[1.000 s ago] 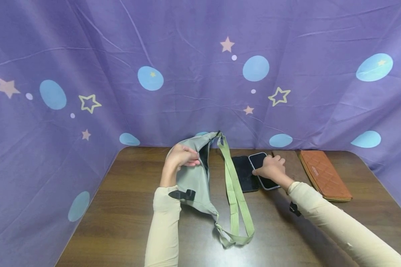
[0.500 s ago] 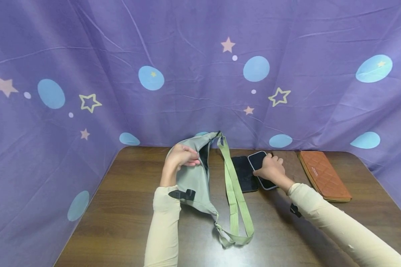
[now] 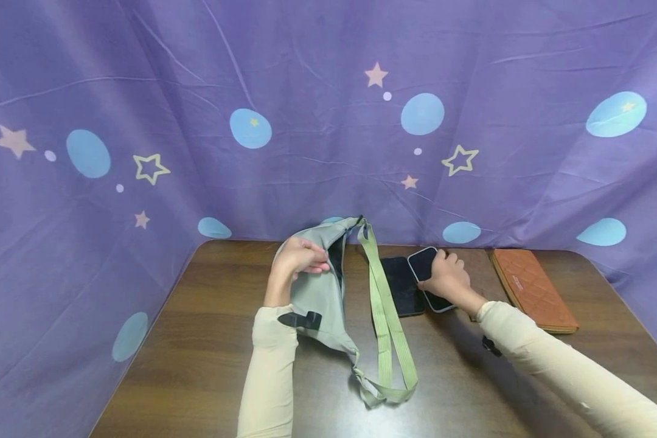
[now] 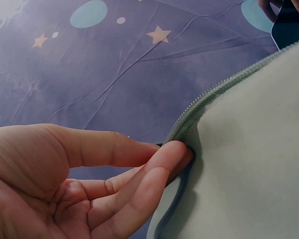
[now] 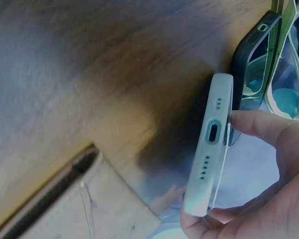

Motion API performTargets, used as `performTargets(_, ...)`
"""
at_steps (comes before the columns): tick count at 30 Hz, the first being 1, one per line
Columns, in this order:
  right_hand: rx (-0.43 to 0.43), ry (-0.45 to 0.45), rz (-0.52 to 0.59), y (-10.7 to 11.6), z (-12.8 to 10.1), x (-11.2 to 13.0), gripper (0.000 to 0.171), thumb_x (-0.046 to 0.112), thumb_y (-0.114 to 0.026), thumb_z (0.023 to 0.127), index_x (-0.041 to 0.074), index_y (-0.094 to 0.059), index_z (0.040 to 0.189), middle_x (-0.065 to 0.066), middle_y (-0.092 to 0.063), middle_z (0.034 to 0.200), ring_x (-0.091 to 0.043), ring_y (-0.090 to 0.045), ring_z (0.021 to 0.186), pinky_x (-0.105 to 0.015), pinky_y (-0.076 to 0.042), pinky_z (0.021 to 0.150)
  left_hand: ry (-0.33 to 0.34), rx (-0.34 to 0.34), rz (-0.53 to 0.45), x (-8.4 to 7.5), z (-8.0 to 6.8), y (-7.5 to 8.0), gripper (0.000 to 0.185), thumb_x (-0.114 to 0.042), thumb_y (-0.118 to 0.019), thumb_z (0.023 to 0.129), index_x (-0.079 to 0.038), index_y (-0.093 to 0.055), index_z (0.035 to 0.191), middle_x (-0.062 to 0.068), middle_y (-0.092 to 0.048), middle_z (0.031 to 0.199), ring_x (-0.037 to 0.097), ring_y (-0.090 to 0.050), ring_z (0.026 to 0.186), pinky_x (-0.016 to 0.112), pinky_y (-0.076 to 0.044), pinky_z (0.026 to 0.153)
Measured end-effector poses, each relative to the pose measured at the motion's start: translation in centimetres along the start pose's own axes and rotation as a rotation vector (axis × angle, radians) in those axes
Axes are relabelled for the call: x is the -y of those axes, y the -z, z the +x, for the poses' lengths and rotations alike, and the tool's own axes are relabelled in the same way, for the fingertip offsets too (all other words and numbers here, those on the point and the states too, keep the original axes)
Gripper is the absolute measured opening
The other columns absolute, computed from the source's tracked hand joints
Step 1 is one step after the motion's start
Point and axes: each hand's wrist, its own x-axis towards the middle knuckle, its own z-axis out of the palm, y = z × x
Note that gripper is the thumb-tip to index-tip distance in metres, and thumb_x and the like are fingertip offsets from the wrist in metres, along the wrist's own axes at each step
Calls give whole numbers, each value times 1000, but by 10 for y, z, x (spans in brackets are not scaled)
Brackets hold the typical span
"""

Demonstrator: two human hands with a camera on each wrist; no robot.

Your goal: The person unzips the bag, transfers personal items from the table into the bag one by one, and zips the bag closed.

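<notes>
Pale green bag (image 3: 320,286) with zip and ribbed strap (image 3: 385,316), on table (image 3: 197,340); left hand (image 3: 298,258) pinches its opening edge. Right hand (image 3: 443,277) grips white-cased phone (image 3: 424,263), tilted beside black phone (image 3: 399,285). Wallet (image 3: 531,289) label illegible.

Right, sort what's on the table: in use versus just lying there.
In use:
left hand holding the bag open
right hand gripping the white phone

Lying about:
black phone
wallet
</notes>
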Motion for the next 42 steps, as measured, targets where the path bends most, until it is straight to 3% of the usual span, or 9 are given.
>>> performTargets(11,-41,125,-41,3,1,-4,96,30,-90,77,-17,-34,138,-43,-45,121,-58,-48,112,-65,-56,82,-13,9,14,5,4,1,20,2,-65,93,13,-68,109,5,-73,70,8,-70,62,18,-63,61)
performTargets(22,14,132,15,18,9,-11,98,25,-90,76,-12,-33,146,-44,-48,127,-59,-53,116,-67,-56,87,-16,-2,31,-1,4,-1,20,3,-64,93,13,-69,110,8,-74,75,8,-70,62,17,-63,59)
performTargets(27,73,144,14,31,15,-15,92,24,-92,71,-11,-44,140,-38,-58,124,-50,-62,108,-61,-58,85,-14,4,22,-2,4,-3,22,5,-64,92,14,-68,112,11,-74,77,8,-69,61,16,-62,58)
performTargets(29,91,155,24,36,18,-17,82,21,-92,69,-11,-52,133,-32,-65,113,-44,-66,98,-55,-59,79,-7,7,20,-2,4,-4,22,6,-64,92,14,-68,113,11,-74,78,8,-69,61,16,-62,58)
performTargets(33,146,168,69,45,26,-20,45,14,-91,68,-7,-61,94,-12,-60,76,-26,-56,70,-36,-51,58,2,1,20,-1,4,-3,23,5,-63,93,14,-68,114,9,-73,76,7,-69,60,15,-61,57)
performTargets(35,188,155,96,49,31,-20,39,12,-90,70,-2,-56,85,-5,-53,71,-20,-53,63,-31,-50,54,-1,-4,19,-1,3,-2,24,4,-64,93,14,-68,114,8,-73,74,7,-69,60,15,-61,57)
performTargets(38,283,101,170,54,38,-22,41,8,-87,74,-7,-54,94,-9,-53,79,-21,-59,63,-33,-60,58,-3,-7,17,0,4,-1,24,4,-64,93,15,-67,114,6,-71,70,7,-69,60,16,-62,57)
performTargets(42,404,20,273,62,44,-22,50,2,-81,80,-12,-47,113,-19,-54,95,-30,-64,81,-42,-67,71,2,-4,8,1,5,1,22,3,-65,93,14,-68,112,4,-70,68,7,-69,60,16,-62,59)
